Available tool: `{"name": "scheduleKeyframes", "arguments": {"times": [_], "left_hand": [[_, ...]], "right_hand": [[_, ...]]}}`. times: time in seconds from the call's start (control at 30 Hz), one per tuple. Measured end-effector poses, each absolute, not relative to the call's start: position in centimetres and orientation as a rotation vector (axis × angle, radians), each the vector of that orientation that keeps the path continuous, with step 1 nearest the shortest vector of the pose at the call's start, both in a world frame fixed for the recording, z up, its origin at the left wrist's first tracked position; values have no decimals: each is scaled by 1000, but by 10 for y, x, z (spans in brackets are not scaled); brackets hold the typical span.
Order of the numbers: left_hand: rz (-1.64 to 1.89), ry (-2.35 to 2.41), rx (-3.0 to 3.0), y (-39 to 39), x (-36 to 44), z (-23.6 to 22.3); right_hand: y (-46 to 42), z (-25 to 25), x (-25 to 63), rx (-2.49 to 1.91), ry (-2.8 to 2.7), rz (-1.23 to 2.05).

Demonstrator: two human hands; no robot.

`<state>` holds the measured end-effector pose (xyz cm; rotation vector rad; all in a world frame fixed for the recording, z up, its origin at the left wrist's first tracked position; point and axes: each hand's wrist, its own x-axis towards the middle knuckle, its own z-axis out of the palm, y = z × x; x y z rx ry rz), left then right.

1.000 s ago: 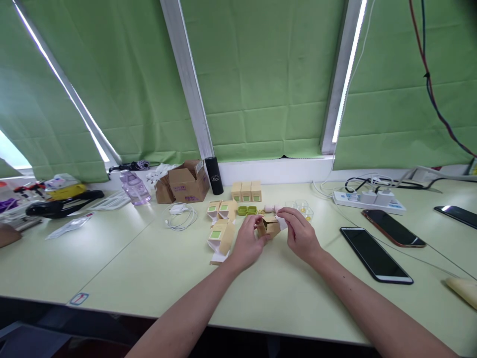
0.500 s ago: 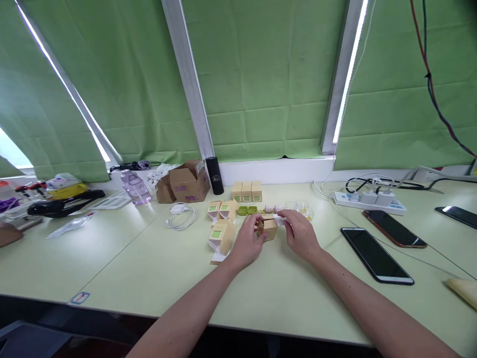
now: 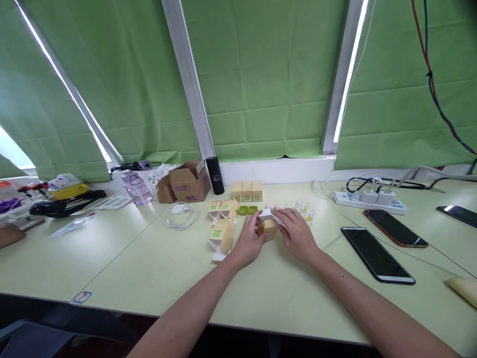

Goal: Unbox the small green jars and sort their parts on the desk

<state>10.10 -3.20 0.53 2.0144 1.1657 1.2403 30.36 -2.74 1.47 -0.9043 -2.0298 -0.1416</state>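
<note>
A small tan cardboard box (image 3: 269,230) stands on the table between my hands, its white-lined flap (image 3: 266,214) raised at the top. My left hand (image 3: 247,240) is closed around its left side, thumb at the front. At the upper right of the box, my right hand (image 3: 297,232) has bent fingers against the flap area; its fingertips are partly hidden. Left of my left hand lies an open tan box (image 3: 222,235) with a green label. Behind it are two more open boxes (image 3: 223,209). Green tubs (image 3: 247,210) sit just beyond my hands.
Three closed tan boxes (image 3: 247,191) stand at the back, near a black bottle (image 3: 215,176) and a brown carton (image 3: 189,183). Clear plastic cups (image 3: 305,211) lie behind my right hand. Phones (image 3: 377,254) and a power strip (image 3: 370,201) are on the right; a coiled white cable (image 3: 182,217) lies left.
The white flap has shifted left and now stands up over the box top. My right hand's fingers have moved slightly and flattened toward the box; my left hand stays around it.
</note>
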Motion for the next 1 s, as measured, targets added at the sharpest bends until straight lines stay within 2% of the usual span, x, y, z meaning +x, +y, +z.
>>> {"name": "scheduleKeyframes", "arguments": {"times": [0.53,0.8,1.0], "left_hand": [[1163,1104,1721,-35,107,11],[1178,1157,1814,-36,107,13],[1232,1210,1934,-38,105,15]], "right_hand": [[-34,19,300,-908,-1942,-27],[-39,24,298,-940,-2035,-80],[-40,20,298,-934,-1999,28]]}}
